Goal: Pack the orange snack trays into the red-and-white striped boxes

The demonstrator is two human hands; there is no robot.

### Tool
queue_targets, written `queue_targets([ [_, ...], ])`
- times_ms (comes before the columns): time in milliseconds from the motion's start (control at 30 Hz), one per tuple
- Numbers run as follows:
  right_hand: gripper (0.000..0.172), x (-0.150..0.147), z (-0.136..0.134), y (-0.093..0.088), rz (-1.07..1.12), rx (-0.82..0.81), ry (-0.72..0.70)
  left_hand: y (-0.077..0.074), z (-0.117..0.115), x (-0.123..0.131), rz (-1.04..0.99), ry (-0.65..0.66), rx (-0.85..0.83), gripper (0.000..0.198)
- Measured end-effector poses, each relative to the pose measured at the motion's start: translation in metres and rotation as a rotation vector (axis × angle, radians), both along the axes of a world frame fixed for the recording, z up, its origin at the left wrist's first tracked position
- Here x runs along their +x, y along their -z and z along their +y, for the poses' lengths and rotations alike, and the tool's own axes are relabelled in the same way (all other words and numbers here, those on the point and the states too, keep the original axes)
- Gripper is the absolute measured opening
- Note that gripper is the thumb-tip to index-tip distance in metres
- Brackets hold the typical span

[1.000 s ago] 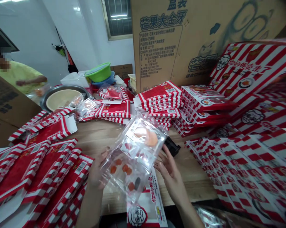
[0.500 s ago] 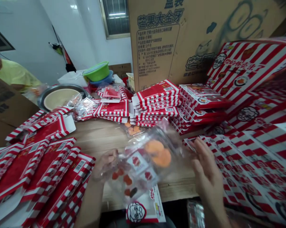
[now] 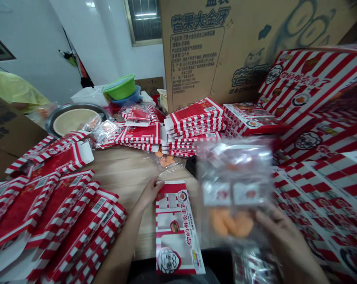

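Head view: the right hand [image 3: 288, 244] grips a clear bag of orange sweets [image 3: 233, 189]; the left hand [image 3: 150, 193], open, touches a red-striped carton [image 3: 177, 228].

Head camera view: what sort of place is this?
Probably a small snack-packing workroom: stacks of red-and-white striped cartons, a large printed cardboard shipping box, and a clear bag of orange sweets.

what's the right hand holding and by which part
The right hand holds a clear plastic bag of orange sweets by its lower right corner.
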State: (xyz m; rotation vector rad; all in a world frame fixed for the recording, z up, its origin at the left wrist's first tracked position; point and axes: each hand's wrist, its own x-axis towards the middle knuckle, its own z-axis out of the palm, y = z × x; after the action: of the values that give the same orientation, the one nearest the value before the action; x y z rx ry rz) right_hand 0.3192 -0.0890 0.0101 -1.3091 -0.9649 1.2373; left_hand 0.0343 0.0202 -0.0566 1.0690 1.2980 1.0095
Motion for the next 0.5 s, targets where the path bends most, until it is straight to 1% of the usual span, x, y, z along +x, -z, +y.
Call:
queue_targets([
  [33, 0.040, 0.001, 0.003, 0.004, 0.028, 0.030, 0.102, 0.007, 0.000, -0.001, -0.025, 0.036, -0.033, 0.039],
  [67, 0.041, -0.001, 0.007, 0.007, 0.038, 0.056, 0.153, 0.012, -0.003, -0.001, -0.054, 0.084, -0.065, 0.041],
  [133, 0.036, -0.011, 0.018, 0.010, 0.002, 0.084, 0.155, 0.013, -0.010, 0.000, -0.109, 0.175, -0.105, 0.041],
  [200, 0.029, -0.024, 0.033, 0.013, -0.086, 0.084, 0.166, 0.005, -0.019, 0.003, -0.146, 0.240, -0.113, 0.040],
  [233, 0.027, -0.031, 0.042, 0.016, -0.121, 0.093, 0.204, 0.000, -0.022, 0.004, -0.158, 0.265, -0.111, 0.039],
  [267, 0.028, -0.037, 0.050, 0.019, -0.126, 0.111, 0.249, -0.005, -0.025, 0.004, -0.169, 0.286, -0.109, 0.039],
  [333, 0.030, -0.046, 0.067, 0.025, -0.055, 0.138, 0.296, -0.015, -0.029, 0.004, -0.185, 0.316, -0.103, 0.038],
  [400, 0.033, -0.051, 0.080, 0.031, 0.057, 0.136, 0.254, -0.022, -0.031, 0.002, -0.197, 0.325, -0.094, 0.038],
  [500, 0.036, -0.051, 0.088, 0.032, 0.146, 0.055, 0.064, -0.025, -0.035, 0.002, -0.219, 0.294, -0.073, 0.036],
])
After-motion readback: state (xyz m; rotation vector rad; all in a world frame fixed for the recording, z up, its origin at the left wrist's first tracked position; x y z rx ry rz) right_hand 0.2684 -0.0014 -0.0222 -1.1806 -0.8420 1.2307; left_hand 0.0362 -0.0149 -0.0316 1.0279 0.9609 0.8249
